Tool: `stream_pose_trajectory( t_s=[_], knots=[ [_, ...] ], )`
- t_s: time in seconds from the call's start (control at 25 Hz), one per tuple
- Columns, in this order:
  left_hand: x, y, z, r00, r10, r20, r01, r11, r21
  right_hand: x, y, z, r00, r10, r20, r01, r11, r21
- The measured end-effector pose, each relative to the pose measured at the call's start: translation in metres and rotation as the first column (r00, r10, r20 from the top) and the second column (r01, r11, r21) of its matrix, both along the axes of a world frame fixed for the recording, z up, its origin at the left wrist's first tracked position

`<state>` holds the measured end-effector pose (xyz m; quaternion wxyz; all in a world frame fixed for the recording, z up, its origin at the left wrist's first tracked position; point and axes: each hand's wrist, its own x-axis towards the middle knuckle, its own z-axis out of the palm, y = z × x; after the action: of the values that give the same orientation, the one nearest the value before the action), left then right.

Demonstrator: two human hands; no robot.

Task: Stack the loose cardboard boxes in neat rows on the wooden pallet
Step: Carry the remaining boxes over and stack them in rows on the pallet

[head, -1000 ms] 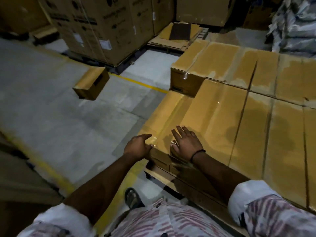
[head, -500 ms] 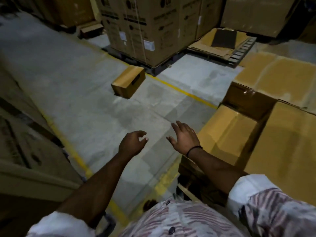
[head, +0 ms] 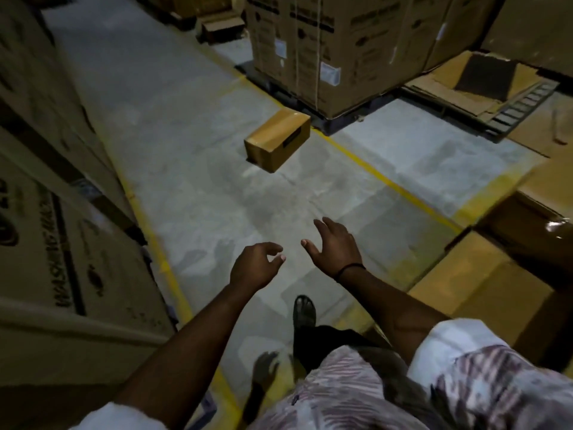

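- left hand [head: 257,270]: held over the floor; fingers loosely curled; nothing grasped
- right hand [head: 336,246]: just beside it at 3 o'clock; fingers spread and relaxed; nothing grasped; dark wristband [head: 350,269] worn
- sandalled foot [head: 304,311]: at 6 o'clock, on the concrete floor [head: 201,181]
- loose cardboard box [head: 277,139]: laid on the floor at 12 o'clock, well apart from both hands; handle slot seen in its side
- stacked boxes [head: 483,290]: at 3 o'clock, tops level
- yellow line [head: 381,178]: painted between loose box and stacked boxes
- printed cartons [head: 325,41]: at 1 o'clock, on a dark pallet [head: 273,85]
- large cartons [head: 62,243]: at 9 o'clock
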<state>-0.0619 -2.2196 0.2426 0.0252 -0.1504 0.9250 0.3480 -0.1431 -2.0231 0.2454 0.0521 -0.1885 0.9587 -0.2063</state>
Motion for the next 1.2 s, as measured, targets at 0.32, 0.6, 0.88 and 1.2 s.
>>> stream_pose_trajectory(
  t_s=[0.32, 0.6, 0.88, 1.2],
  knots=[
    [-0.185, -0.075, -0.013, 0.998, 0.013, 0.065, -0.009, 0.998, -0.062, -0.188, -0.075, -0.032, 0.998, 0.041, 0.039, -0.041, 0.999, 0.005],
    [-0.34, -0.123, 0.005, 0.99, 0.077, 0.117, -0.065, 0.992, -0.104, -0.356, -0.122, -0.033, 0.987, 0.134, 0.094, -0.143, 0.984, 0.104],
    [-0.459, -0.179, -0.003, 0.98, 0.064, 0.187, -0.04, 0.991, -0.127, -0.471, -0.179, -0.039, 0.976, 0.129, 0.175, -0.146, 0.985, 0.09],
    [-0.639, -0.29, -0.03, 0.984, -0.038, 0.176, 0.057, 0.993, -0.101, -0.643, -0.259, -0.058, 0.983, 0.078, 0.163, -0.102, 0.985, 0.142]
  ],
)
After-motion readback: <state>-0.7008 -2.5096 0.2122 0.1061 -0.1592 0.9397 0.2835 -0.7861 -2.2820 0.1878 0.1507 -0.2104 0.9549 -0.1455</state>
